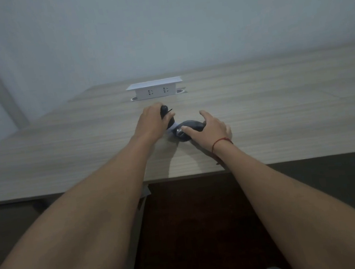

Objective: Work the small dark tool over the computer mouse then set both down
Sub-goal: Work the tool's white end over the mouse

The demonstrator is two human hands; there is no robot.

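Head view: both forearms reach to mid-frame over the wood-grain tabletop
Left grip: clamped round the small dark tool; tool just upper left of the mouse
Right grip: thumb and fingers curled over the computer mouse; mouse rests on the tabletop at centre
Behind: white socket box, apart from both

left hand grips tool | right hand holds mouse

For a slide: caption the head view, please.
The left hand grips a small dark tool beside the computer mouse, which the right hand holds on the wooden desk.
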